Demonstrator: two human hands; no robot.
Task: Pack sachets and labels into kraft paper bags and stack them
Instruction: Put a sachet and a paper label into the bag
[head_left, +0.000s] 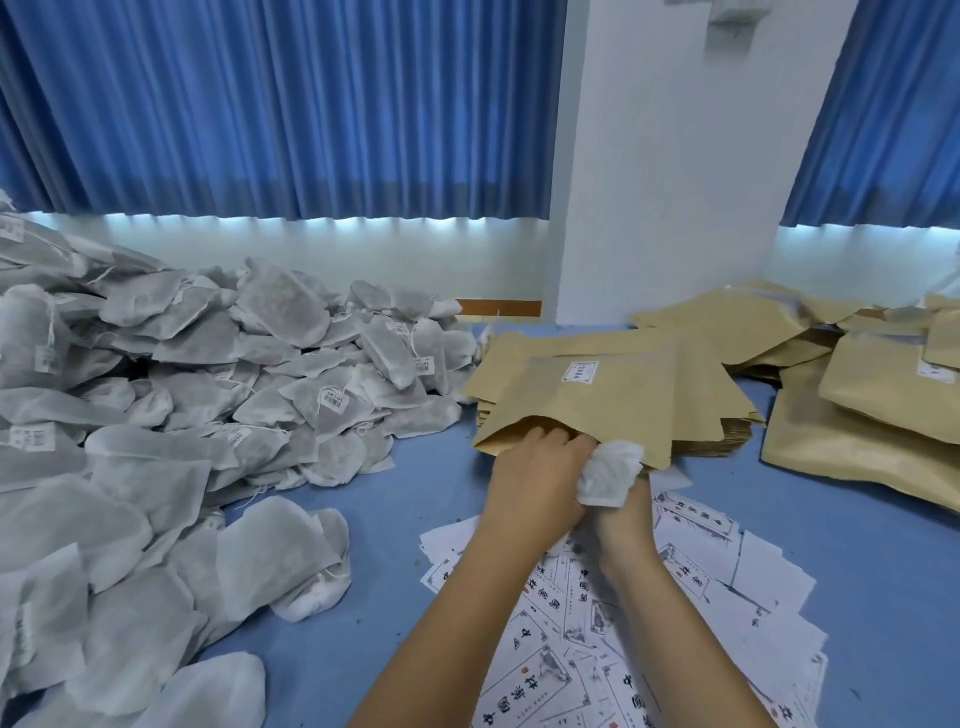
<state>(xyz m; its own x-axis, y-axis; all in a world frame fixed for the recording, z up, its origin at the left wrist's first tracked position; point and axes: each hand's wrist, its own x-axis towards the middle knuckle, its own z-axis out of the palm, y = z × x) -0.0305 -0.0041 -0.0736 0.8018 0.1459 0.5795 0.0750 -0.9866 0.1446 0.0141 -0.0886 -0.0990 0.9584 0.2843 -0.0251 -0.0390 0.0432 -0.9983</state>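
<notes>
Sachet pile (208, 364) slopes toward the work spot and could slump in. The loose stack of empty bags (701, 410) under the top bag (597, 400) may skid on the tabletop (405, 499) under the push. Left grip (540, 467) curls into the bag mouth, holding the lip. Right grip (626, 522) pinches a bunched sachet (608, 473), half in; I'd expect a snag. Labels (623, 613): Chinese print, I can't read it. Bag sticker (581, 372) and barcode tags (332, 399): too small.
</notes>
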